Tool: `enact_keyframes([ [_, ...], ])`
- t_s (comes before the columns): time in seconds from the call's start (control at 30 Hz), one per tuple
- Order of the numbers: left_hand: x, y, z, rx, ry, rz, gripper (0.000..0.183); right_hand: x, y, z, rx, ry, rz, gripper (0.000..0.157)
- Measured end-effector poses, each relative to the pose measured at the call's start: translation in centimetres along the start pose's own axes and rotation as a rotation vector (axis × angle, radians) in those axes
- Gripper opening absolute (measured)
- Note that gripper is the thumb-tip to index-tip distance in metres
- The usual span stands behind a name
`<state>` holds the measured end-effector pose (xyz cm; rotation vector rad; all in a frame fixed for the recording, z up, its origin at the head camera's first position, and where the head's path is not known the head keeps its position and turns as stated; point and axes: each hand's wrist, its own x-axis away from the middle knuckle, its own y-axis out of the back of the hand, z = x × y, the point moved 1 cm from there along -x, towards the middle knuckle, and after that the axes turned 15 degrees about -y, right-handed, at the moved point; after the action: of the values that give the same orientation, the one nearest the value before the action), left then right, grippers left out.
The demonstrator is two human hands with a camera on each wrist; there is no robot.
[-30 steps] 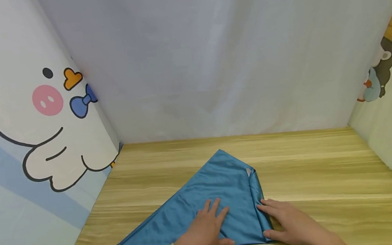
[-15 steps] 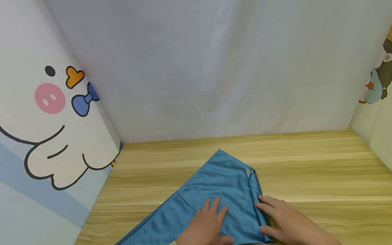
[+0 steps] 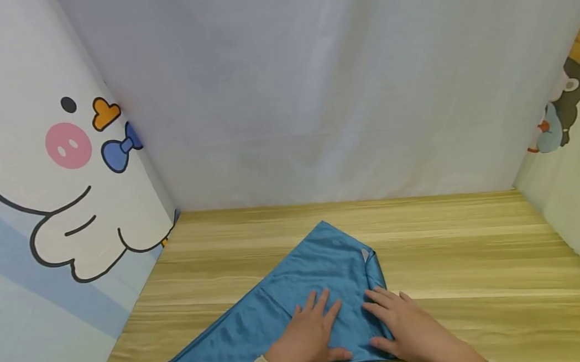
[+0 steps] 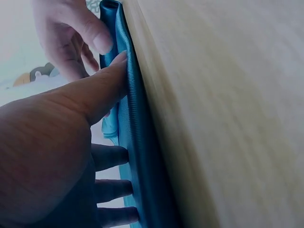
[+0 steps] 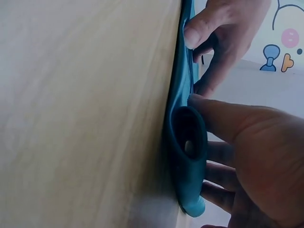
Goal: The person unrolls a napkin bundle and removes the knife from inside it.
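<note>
A shiny blue satin cloth (image 3: 320, 262) lies folded into a rough triangle, its right edge turned into a loose roll (image 3: 374, 273). A small pale tag (image 3: 365, 254) shows at the roll's far end. My left hand (image 3: 306, 335) rests on the cloth's near middle, fingers spread and nearly straight. Over the roll lies my right hand (image 3: 403, 323), its fingertips reaching onto the flat cloth just left of it. The right wrist view looks into the hollow end of the roll (image 5: 187, 137), with thumb and fingers against its upper side.
A wood-grain table (image 3: 474, 258) bears the cloth, whose long straight side runs close to the near edge. A pale curtain (image 3: 339, 89) stands behind. Cartoon-printed panels flank the table, a white bird (image 3: 86, 188) on the left one.
My right hand has slid left over the roll, its fingertips now past it on the flat cloth. The roll's near end has shifted slightly left. My left hand has stayed nearly in place.
</note>
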<state>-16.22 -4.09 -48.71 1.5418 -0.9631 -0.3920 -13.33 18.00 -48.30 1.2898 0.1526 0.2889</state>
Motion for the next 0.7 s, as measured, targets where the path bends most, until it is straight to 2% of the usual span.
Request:
enact_keyframes([
  [0.23, 0.0, 0.1, -0.1, -0.002, 0.005, -0.005, 0.094, 0.0, -0.1, -0.3, 0.033, -0.042, -0.001, 0.060],
  [0.47, -0.1, 0.1, -0.2, 0.002, 0.004, -0.003, 0.094, 0.4, -0.2, -0.6, 0.026, -0.044, -0.046, 0.057],
  [0.7, -0.1, 0.1, 0.0, 0.004, 0.008, -0.006, 0.094, 0.7, -0.1, -1.0, 0.037, -0.065, -0.085, 0.061],
])
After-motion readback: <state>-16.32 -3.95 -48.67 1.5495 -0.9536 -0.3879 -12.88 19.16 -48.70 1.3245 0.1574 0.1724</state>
